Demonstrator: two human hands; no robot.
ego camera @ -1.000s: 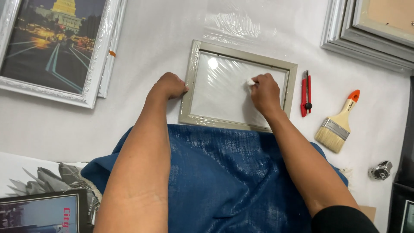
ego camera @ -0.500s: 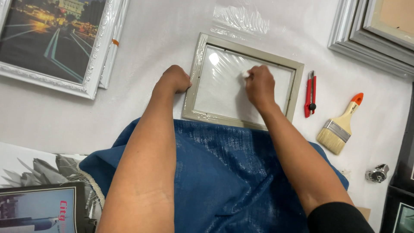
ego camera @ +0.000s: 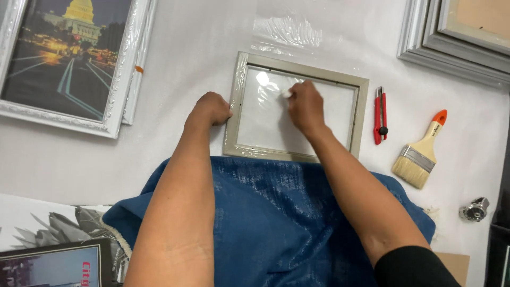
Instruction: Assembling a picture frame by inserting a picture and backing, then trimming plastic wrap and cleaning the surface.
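**Both hands on the grey frame**

Your right hand [ego camera: 305, 106] has its fingers curled together, pinching a small white wad [ego camera: 287, 93] against the glass pane [ego camera: 265, 119] in the upper middle of the frame. Your left hand [ego camera: 211, 109] is balled into a loose fist, knuckles pressed to the left rail of the grey picture frame [ego camera: 361, 103], fingers tucked under so you cannot see their tips.

The frame lies flat on the white table [ego camera: 186, 58], about the middle of it, with its near rail touching the edge of the blue cloth [ego camera: 287, 223] that covers your lap and the table's near edge. Clear plastic wrap [ego camera: 287, 32] is crumpled just beyond the frame's far rail.

Just right of the frame lies a red utility knife [ego camera: 380, 114], parallel to the right rail. Further right, a paintbrush [ego camera: 419, 154] with an orange-tipped handle lies at a slant, bristles toward you. A small metal knob [ego camera: 474, 209] sits near the right edge.

At the far left corner rests a white-framed night city picture [ego camera: 64, 58]. Stacked silver frames [ego camera: 457, 37] fill the far right corner. Prints [ego camera: 53, 250] lie at the near left corner.
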